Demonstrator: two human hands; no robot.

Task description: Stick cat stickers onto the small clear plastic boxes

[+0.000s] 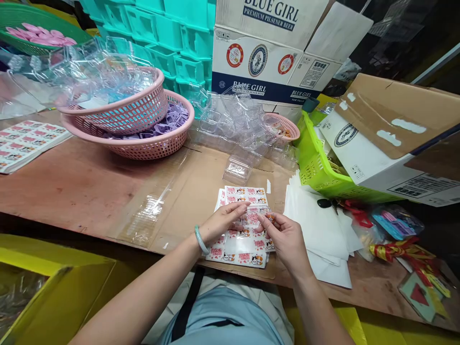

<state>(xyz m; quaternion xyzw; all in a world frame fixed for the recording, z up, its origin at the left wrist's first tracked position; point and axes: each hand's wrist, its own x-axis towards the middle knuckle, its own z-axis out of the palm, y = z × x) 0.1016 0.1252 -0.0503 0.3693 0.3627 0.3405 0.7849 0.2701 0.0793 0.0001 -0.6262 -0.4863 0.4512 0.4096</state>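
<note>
Above the sticker sheets, my left hand [227, 219] has its fingers bent around one side of a small clear plastic box [256, 210]. My right hand [285, 235] pinches the box's other side with thumb and forefinger. A bit of orange-and-white cat print shows at the right fingertips; whether it is a loose sticker or print seen past the box, I cannot tell. Beneath both hands lies a stack of white sticker sheets [235, 258] with red lettering and cats. Several empty clear boxes [237, 170] lie in a heap just behind.
Pink baskets [143, 149] with purple pieces and clear plastic boxes stand at left, near another sticker stack [28, 143]. White papers [316, 230] lie right, before a lime-green basket [312, 158] holding a carton [381, 143]. Behind are a beer carton [266, 57] and turquoise bins [158, 28].
</note>
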